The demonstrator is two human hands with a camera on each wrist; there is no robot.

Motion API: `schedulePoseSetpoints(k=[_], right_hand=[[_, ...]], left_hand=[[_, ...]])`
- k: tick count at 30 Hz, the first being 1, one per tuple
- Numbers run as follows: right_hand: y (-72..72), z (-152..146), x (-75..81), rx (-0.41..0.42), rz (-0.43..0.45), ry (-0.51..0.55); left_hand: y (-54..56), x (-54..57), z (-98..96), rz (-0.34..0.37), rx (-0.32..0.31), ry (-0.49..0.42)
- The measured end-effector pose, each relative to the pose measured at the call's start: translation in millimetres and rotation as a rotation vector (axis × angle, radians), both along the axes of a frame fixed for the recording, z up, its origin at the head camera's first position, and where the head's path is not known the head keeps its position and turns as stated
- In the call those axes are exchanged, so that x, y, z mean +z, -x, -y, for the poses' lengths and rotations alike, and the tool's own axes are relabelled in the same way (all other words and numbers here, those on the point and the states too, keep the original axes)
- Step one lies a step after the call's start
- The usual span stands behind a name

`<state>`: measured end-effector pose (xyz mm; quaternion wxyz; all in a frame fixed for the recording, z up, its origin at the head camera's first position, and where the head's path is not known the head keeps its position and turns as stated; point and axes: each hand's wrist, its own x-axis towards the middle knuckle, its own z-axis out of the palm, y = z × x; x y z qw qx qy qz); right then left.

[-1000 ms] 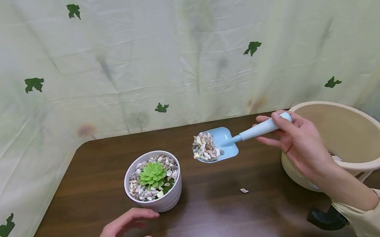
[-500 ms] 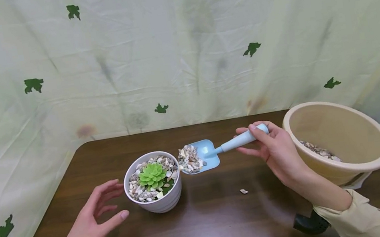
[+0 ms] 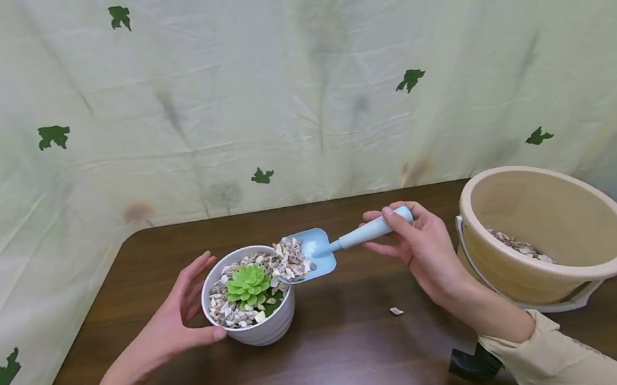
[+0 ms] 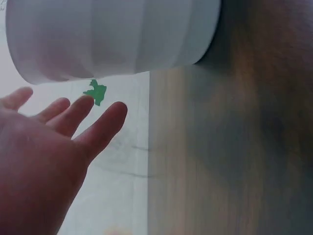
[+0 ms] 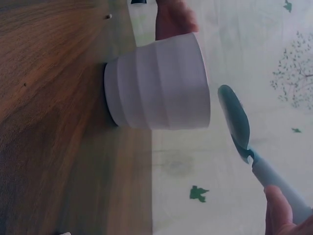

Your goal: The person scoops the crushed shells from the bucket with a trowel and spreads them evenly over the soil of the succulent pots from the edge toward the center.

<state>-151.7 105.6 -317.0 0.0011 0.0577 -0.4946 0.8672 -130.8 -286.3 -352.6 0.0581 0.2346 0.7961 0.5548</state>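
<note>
My right hand [image 3: 429, 258] grips the pale handle of a light blue hand trowel [image 3: 366, 232]. A heap of small shells [image 3: 291, 261] fills the front of its blade, which overlaps the right rim of a white ribbed flowerpot [image 3: 266, 335]. From the right wrist view, the trowel blade [image 5: 236, 117] hangs tilted above the level of the pot's mouth. Inside the pot, shells surround a green succulent [image 3: 247, 284]. At the pot's left side is my left hand [image 3: 165, 331], fingers spread and thumb near the rim; the left wrist view has its extended fingers [image 4: 110, 125] beside the pot wall.
A large beige bucket [image 3: 481, 267] with a lowered handle stands at the right, shells [image 3: 520, 246] in its bottom. Two stray shells lie on the dark wooden table [image 3: 339, 366], one at centre right [image 3: 396, 311]. A leaf-patterned cloth [image 3: 294, 89] hangs behind.
The right hand has carried the loaded trowel leftward from open table to the pot's rim. My left hand has drawn back, then come up beside the pot's left side.
</note>
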Motion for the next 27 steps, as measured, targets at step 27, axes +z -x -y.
schedulePoseSetpoints(k=[27], right_hand=[[-1.7,7,-2.2,-0.088,-0.177,-0.199]], left_hand=[[14.5,-6.8,-10.6,0.136,-0.036,-0.046]])
